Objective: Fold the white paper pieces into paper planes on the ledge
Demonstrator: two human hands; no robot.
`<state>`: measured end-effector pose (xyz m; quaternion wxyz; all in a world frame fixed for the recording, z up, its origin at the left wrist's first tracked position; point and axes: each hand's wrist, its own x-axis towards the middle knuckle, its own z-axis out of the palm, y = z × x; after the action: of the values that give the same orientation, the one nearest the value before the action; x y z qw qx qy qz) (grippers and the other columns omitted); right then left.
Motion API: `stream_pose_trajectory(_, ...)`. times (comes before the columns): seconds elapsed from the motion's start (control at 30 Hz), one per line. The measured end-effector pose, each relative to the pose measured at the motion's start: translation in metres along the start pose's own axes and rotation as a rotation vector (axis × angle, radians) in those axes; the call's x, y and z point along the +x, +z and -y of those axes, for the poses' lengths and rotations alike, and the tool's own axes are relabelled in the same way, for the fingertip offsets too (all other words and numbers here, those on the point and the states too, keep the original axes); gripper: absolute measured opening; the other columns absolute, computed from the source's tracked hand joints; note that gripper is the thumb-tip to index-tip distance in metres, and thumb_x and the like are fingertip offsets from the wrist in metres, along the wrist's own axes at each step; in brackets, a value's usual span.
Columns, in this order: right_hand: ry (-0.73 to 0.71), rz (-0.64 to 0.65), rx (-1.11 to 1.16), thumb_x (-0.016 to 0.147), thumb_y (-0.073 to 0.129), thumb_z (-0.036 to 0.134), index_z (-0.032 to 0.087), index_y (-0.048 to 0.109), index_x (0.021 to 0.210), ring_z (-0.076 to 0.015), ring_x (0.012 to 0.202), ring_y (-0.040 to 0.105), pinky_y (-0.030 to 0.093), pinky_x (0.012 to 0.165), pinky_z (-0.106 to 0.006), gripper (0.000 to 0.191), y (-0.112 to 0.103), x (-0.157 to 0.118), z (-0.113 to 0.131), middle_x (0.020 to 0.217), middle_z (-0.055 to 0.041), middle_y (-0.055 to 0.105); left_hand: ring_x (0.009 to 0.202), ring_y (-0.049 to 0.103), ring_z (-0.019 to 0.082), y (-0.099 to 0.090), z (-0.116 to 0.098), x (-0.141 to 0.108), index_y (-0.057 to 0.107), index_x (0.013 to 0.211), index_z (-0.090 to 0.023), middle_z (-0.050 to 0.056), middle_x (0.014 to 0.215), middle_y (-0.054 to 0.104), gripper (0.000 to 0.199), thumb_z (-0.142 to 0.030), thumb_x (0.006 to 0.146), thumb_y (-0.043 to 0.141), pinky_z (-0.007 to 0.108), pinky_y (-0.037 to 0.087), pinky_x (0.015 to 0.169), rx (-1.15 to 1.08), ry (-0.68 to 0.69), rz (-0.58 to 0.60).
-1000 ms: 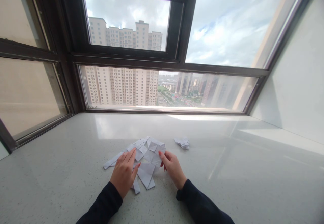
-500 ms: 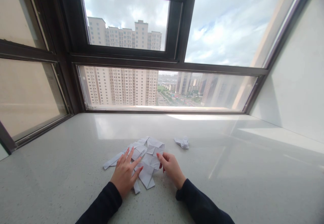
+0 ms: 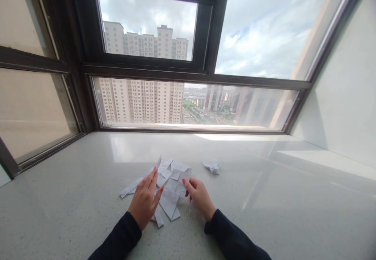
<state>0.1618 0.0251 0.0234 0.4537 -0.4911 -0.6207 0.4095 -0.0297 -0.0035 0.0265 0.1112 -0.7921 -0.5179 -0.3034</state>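
Observation:
Several folded white paper pieces [image 3: 169,201] lie in an overlapping heap on the pale speckled ledge. My left hand [image 3: 143,200] is at the heap's left side, fingers long and close together, the thumb a little apart. A folded paper piece [image 3: 159,161] stands tilted up along its fingertips, held on edge; the lower part of that piece is hidden by the hand. On the heap's right side, my right hand [image 3: 199,197] pinches the edge of a folded paper piece [image 3: 178,187] between thumb and curled fingers.
A small stack of folded paper [image 3: 211,167] sits apart, to the right beyond my right hand. Dark window frames [image 3: 194,131] border the speckled ledge [image 3: 264,205] at the back, and a white wall [image 3: 346,103] rises on the right. Tall buildings show through the glass.
My left hand has turned from lying spread over the heap to fingers drawn together, and a paper piece has tipped up beside them. The right hand keeps its pinch in place.

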Motion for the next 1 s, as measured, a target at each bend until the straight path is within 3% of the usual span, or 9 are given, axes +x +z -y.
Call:
stream_pose_trajectory(0.1, -0.005, 0.011, 0.007, 0.073, 0.044, 0.046, 0.017, 0.044, 0.052, -0.0067, 0.033, 0.036, 0.026, 0.033, -0.019, 0.036, 0.001, 0.000, 0.000, 0.040, 0.0039, 0.046, 0.115, 0.039, 0.021, -0.010, -0.007, 0.002, 0.036, 0.124, -0.015, 0.011, 0.128, 0.042, 0.043, -0.026, 0.083, 0.035, 0.033, 0.034, 0.093, -0.085, 0.144, -0.042)
stream_pose_trajectory(0.23, -0.046, 0.038, 0.083, 0.071, 0.045, 0.038, 0.016, 0.048, 0.053, -0.0071, 0.034, 0.037, 0.027, 0.034, -0.018, 0.029, 0.002, 0.000, 0.000, 0.041, 0.0038, 0.046, 0.112, 0.044, 0.019, -0.017, -0.018, 0.002, 0.044, 0.118, -0.017, 0.010, 0.124, 0.048, 0.038, -0.015, 0.081, 0.035, 0.034, 0.033, 0.094, -0.180, 0.356, 0.044)
stream_pose_trajectory(0.37, -0.069, 0.076, 0.130, 0.067, 0.048, 0.031, 0.015, 0.052, 0.052, -0.0081, 0.038, 0.039, 0.030, 0.035, -0.019, 0.023, 0.003, -0.002, 0.003, 0.043, 0.0033, 0.046, 0.108, 0.047, 0.019, -0.021, -0.024, 0.002, 0.052, 0.101, -0.018, 0.009, 0.120, 0.051, 0.030, -0.009, 0.078, 0.036, 0.038, 0.032, 0.094, -0.280, 0.372, 0.146)
stream_pose_trajectory(0.5, -0.101, 0.153, 0.161, 0.068, 0.050, 0.033, 0.013, 0.058, 0.056, -0.0083, 0.040, 0.037, 0.030, 0.036, -0.019, 0.024, 0.003, -0.004, 0.008, 0.044, 0.0025, 0.048, 0.105, 0.049, 0.019, -0.021, -0.025, 0.000, 0.051, 0.085, -0.020, 0.008, 0.111, 0.057, 0.015, -0.013, 0.079, 0.039, 0.039, 0.033, 0.092, -0.403, 0.260, 0.151)
stream_pose_trajectory(0.6, -0.133, 0.212, 0.197, 0.069, 0.052, 0.034, 0.013, 0.061, 0.061, -0.0085, 0.041, 0.038, 0.031, 0.038, -0.019, 0.024, 0.004, -0.005, 0.010, 0.045, 0.0020, 0.050, 0.100, 0.050, 0.020, -0.017, -0.025, -0.002, 0.047, 0.082, -0.020, 0.009, 0.102, 0.058, 0.005, -0.019, 0.079, 0.042, 0.038, 0.039, 0.086, -0.497, 0.110, 0.026)
stream_pose_trajectory(0.73, -0.134, 0.278, 0.213, 0.070, 0.053, 0.036, 0.013, 0.063, 0.066, -0.0086, 0.040, 0.039, 0.031, 0.038, -0.019, 0.025, 0.005, -0.007, 0.012, 0.046, 0.0021, 0.051, 0.113, 0.039, 0.024, -0.010, -0.027, -0.004, 0.045, 0.099, -0.020, 0.012, 0.117, 0.045, 0.024, -0.023, 0.076, 0.050, 0.042, 0.034, 0.091, -0.607, -0.103, -0.128)
stream_pose_trajectory(0.8, -0.121, 0.302, 0.203, 0.071, 0.052, 0.038, 0.013, 0.063, 0.066, -0.0084, 0.039, 0.038, 0.031, 0.038, -0.019, 0.028, 0.005, -0.009, 0.013, 0.045, 0.0027, 0.049, 0.117, 0.034, 0.026, -0.008, -0.030, -0.004, 0.041, 0.110, -0.022, 0.012, 0.129, 0.033, 0.035, -0.025, 0.076, 0.050, 0.042, 0.035, 0.091, -0.733, -0.194, -0.078)
stream_pose_trajectory(0.87, -0.126, 0.312, 0.188, 0.071, 0.052, 0.041, 0.013, 0.062, 0.064, -0.0085, 0.040, 0.039, 0.033, 0.039, -0.020, 0.030, 0.006, -0.009, 0.014, 0.043, 0.0034, 0.047, 0.109, 0.045, 0.025, -0.008, -0.032, -0.003, 0.034, 0.117, -0.025, 0.012, 0.133, 0.027, 0.043, -0.028, 0.077, 0.048, 0.039, 0.042, 0.084, -0.920, -0.296, 0.039)
stream_pose_trajectory(1.0, -0.134, 0.277, 0.151, 0.071, 0.050, 0.049, 0.014, 0.055, 0.056, -0.0077, 0.039, 0.039, 0.032, 0.039, -0.019, 0.038, 0.007, -0.009, 0.013, 0.044, 0.0042, 0.044, 0.082, 0.061, 0.020, -0.008, -0.033, 0.001, 0.023, 0.122, -0.027, 0.011, 0.120, 0.044, 0.055, -0.030, 0.075, 0.052, 0.036, 0.049, 0.071, -1.259, -0.456, 0.162)
